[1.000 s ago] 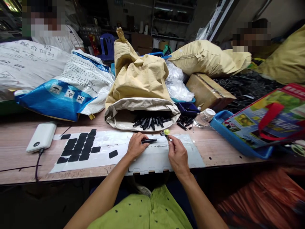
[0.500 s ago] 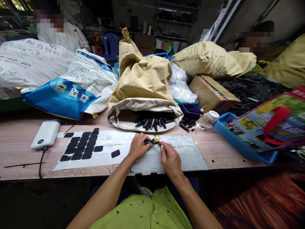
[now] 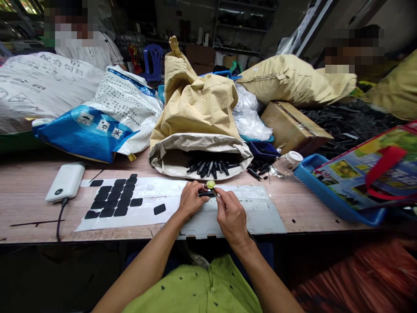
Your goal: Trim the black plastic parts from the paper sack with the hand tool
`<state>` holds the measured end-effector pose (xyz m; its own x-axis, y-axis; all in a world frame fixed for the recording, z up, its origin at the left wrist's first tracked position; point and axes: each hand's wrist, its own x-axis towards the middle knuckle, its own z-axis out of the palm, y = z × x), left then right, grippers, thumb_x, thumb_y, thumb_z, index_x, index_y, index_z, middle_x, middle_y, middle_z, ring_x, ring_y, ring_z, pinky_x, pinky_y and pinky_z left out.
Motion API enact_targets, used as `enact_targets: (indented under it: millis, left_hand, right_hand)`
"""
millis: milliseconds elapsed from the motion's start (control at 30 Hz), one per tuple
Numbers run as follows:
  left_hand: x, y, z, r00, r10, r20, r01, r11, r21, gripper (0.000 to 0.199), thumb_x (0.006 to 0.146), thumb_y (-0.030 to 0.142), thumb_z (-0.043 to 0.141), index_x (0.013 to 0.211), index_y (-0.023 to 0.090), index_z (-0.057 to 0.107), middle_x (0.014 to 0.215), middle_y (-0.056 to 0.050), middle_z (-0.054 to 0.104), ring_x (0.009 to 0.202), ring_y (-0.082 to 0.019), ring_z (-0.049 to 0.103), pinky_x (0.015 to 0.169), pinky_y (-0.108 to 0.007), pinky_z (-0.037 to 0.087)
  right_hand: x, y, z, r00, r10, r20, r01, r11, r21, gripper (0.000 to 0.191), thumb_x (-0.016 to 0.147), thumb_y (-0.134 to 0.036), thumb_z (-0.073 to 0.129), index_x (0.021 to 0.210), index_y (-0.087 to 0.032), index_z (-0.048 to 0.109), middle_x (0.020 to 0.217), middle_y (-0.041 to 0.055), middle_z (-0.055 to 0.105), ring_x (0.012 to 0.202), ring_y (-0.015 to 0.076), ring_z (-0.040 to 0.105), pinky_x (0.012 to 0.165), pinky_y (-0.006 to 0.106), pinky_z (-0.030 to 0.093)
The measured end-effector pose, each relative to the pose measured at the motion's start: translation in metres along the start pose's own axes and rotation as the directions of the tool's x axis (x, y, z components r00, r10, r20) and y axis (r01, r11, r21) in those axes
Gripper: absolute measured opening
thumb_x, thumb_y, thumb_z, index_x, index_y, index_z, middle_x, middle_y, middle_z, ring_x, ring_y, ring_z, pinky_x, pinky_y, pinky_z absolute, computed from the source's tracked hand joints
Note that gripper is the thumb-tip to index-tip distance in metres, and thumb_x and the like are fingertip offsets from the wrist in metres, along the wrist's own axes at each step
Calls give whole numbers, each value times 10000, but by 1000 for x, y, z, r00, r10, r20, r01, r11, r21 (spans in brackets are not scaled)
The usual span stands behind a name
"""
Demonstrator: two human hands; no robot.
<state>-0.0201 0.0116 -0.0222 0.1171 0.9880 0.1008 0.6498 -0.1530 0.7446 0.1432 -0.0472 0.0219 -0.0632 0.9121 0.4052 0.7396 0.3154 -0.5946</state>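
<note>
1. Head view gave me the table (image 3: pixel 308 211) running across the frame, the person's two bare forearms reaching over its near edge.
2. Beyond the work I saw the tan sack (image 3: pixel 203 104), its mouth facing the person and dark parts (image 3: pixel 213 168) lying in the opening. A white sack (image 3: pixel 61 89) and a blue-and-white sack (image 3: pixel 107 124) filled the far left.
3. On the right, a printed bag (image 3: pixel 345 170) leaned in the blue tray (image 3: pixel 342 202). Behind them I made out a box (image 3: pixel 291 126).
4. Flat in front of the tan sack lay the white sheet (image 3: pixel 151 186), with a grey panel (image 3: pixel 257 217) at its right, under the hands.
5. I saw the right hand (image 3: pixel 232 217) pinching a thin stem between thumb and forefinger, palm turned inward.
6. The left hand (image 3: pixel 190 201) gripped a dark tube (image 3: pixel 206 194) with its fingertips. It pointed rightward above the panel; whether it touched the panel, I couldn't tell.
7. Near the left end I noted a power bank (image 3: pixel 66 181), its cable (image 3: pixel 60 219) plugged in.
8. A clear jar (image 3: pixel 286 164) sat just beside the tray.
9. The stem carried a round yellow-green head (image 3: pixel 211 184), close over the tube; contact was too small for me to judge.
10. Black squares (image 3: pixel 112 194) lay in rows on the sheet, one well apart toward the left hand.
</note>
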Motion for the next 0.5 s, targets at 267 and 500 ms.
enact_targets:
  millis: [267, 500]
  left_hand:
    - [-1, 4, 0, 999, -31, -4, 31, 999, -33, 164, 746, 203, 810, 892, 248, 748, 937, -7, 677, 979, -230, 555, 868, -346, 438]
    - [-2, 3, 1, 1000, -21, -17, 21, 1000, -17, 163, 742, 203, 807, 889, 247, 752, 931, -6, 677, 977, -231, 555, 866, -355, 439]
  right_hand:
    - [-4, 9, -2, 999, 45, 4, -44, 994, -102, 343, 1020, -221, 453, 1280, -225, 676, 1028, 66, 697, 991, 196, 656, 883, 289, 500]
    - [-8, 16, -4, 998, 66, 25, -63, 992, -106, 348, 1008, -206, 447, 1260, -220, 688, 1032, 61, 699, 984, 191, 658, 877, 290, 490]
